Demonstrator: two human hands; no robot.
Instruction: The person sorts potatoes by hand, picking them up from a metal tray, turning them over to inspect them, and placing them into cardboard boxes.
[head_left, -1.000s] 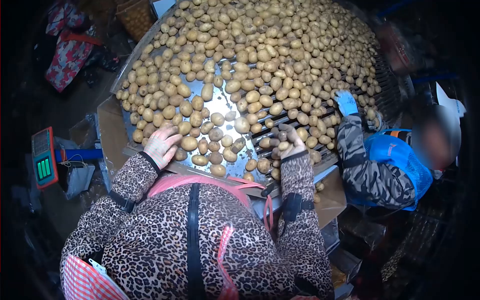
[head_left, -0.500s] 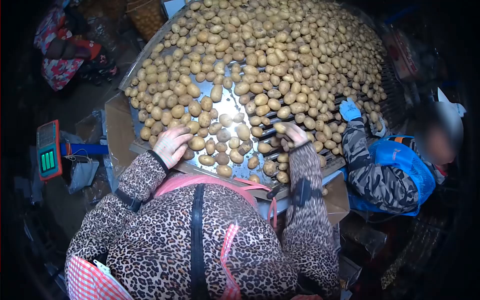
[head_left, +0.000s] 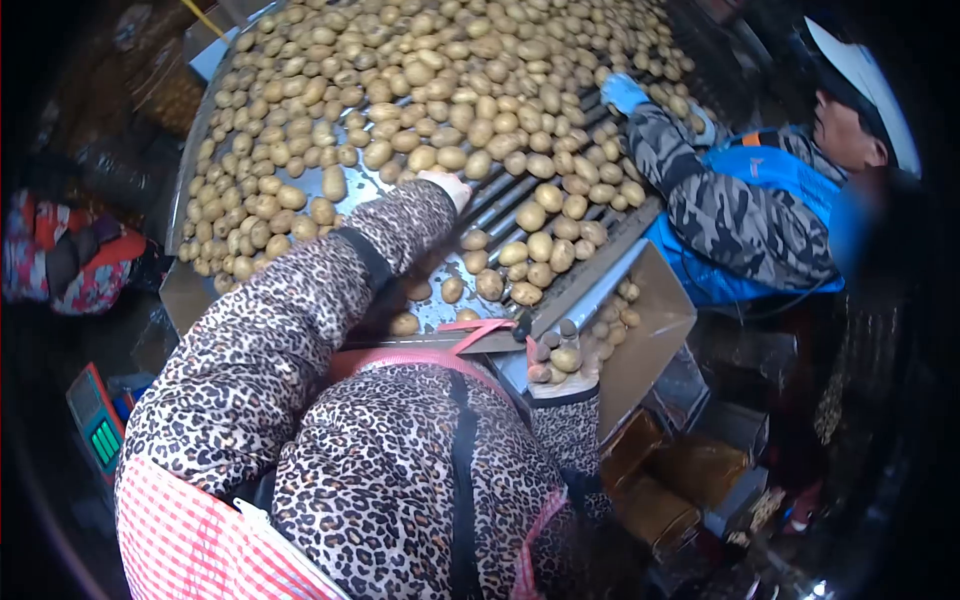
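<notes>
Potatoes (head_left: 440,60) cover most of the sloping metal table (head_left: 333,205), thinner toward the front edge. My left hand (head_left: 448,188) reaches across to the middle of the table, among potatoes beside the dark slats (head_left: 505,200); its fingers are mostly hidden. Below the front edge, my right hand (head_left: 562,372) is turned up with its fingers curled around a potato (head_left: 565,358), beside an open cardboard box (head_left: 655,330). Inside that box lie several potatoes (head_left: 615,320).
At the right, a person (head_left: 740,210) in camouflage sleeves and a blue apron reaches onto the table with a blue-gloved hand (head_left: 624,92). Another person (head_left: 75,250) is at the far left. A scale (head_left: 97,415) with a green display stands at the lower left.
My left hand has moved right and farther across the table. My right hand has moved from the slats down to the box. The view has shifted, and fewer potatoes lie near the front edge.
</notes>
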